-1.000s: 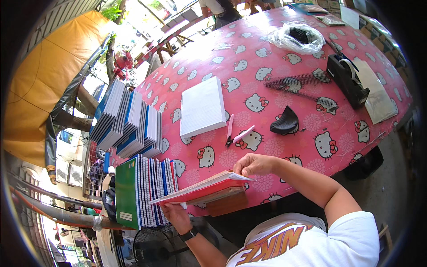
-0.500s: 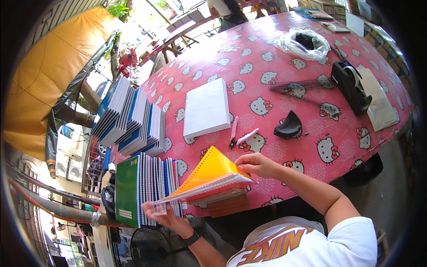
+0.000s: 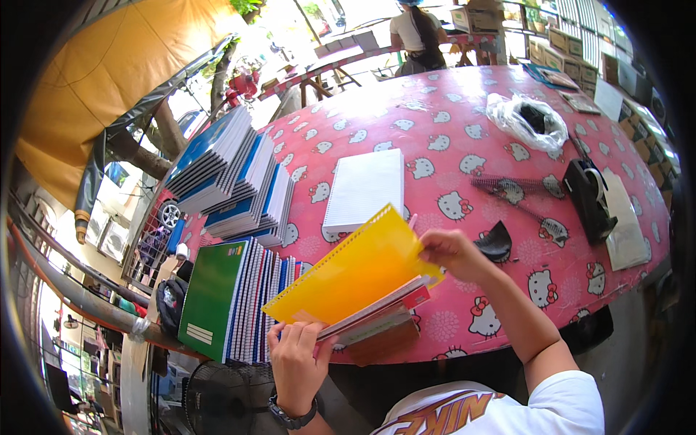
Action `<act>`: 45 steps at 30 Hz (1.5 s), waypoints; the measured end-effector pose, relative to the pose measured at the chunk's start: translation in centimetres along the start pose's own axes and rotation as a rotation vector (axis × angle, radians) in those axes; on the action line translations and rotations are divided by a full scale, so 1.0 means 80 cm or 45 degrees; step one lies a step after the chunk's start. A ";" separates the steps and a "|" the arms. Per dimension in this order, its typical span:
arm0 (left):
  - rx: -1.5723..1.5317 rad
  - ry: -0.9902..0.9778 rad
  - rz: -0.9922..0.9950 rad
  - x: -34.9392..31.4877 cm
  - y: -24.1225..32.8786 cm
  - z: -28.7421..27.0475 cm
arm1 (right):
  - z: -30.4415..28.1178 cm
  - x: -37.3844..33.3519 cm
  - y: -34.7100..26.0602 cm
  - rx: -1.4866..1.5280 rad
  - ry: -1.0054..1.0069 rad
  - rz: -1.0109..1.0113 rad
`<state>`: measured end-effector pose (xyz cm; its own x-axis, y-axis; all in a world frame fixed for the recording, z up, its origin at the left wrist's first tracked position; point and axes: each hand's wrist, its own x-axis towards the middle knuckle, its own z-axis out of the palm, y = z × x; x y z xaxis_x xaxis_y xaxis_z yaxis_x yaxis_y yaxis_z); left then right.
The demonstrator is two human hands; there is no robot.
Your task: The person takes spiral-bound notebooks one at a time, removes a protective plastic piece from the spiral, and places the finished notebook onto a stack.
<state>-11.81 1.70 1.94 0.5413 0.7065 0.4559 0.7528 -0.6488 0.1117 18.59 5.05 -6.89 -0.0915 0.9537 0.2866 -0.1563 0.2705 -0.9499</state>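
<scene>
My right hand [image 3: 455,255] pinches the right edge of a yellow cover sheet [image 3: 355,272], which has punched holes along its upper edge and stands tilted over the table. Beneath it lies a thin stack of white sheets [image 3: 378,309] with red along its lower side. My left hand [image 3: 299,359] grips the lower left edge of the cover and sheets, thumb toward me. Under them sits a brown wooden block [image 3: 384,346]. Just to the left stands a row of spiral notebooks [image 3: 250,308] with a green one [image 3: 210,301] in front.
Blue-covered notebooks [image 3: 210,156] are stacked at the far left. A white paper pile [image 3: 365,190] lies ahead. To the right are a black curved piece [image 3: 496,242], dark spiral coils [image 3: 518,190], a tape dispenser [image 3: 587,199] and a plastic bag [image 3: 529,119]. Far off, a person [image 3: 418,36] faces another table.
The yellow cover has been lifted and turned more toward me, showing its broad face. My left hand has moved right, from under the sheets' left end to their lower edge. The view has shifted.
</scene>
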 end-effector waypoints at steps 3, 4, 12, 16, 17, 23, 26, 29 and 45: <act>-0.041 -0.013 -0.067 -0.005 -0.006 0.000 | -0.018 0.040 -0.022 -0.014 0.260 -0.181; -0.043 0.005 0.025 -0.004 -0.007 0.002 | -0.030 0.063 -0.026 0.086 0.419 -0.273; -0.095 0.048 0.069 0.005 -0.010 0.005 | -0.128 0.258 0.125 -1.198 0.748 -0.333; -0.098 0.085 0.033 0.000 -0.015 0.008 | -0.056 0.261 0.124 -1.969 0.781 -0.316; -0.085 0.080 0.036 0.002 -0.008 0.002 | -0.031 0.259 0.124 -2.097 0.480 -0.272; -0.088 0.169 0.097 0.016 0.008 0.007 | -0.006 0.192 0.118 -1.605 0.030 -0.111; -0.067 0.200 0.105 0.021 0.001 0.014 | -0.086 0.152 0.080 -1.382 0.086 -0.199; -0.217 0.193 0.126 0.032 -0.017 0.029 | -0.159 0.086 0.016 -1.605 0.389 0.588; -0.254 0.413 -0.058 0.082 0.122 0.101 | -0.229 -0.027 0.051 -1.894 0.449 0.429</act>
<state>2.09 2.31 -1.10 0.3382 0.6303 0.6988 0.6682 -0.6837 0.2934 36.17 6.50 -13.68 0.3388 0.9186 0.2037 0.9176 -0.2746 -0.2876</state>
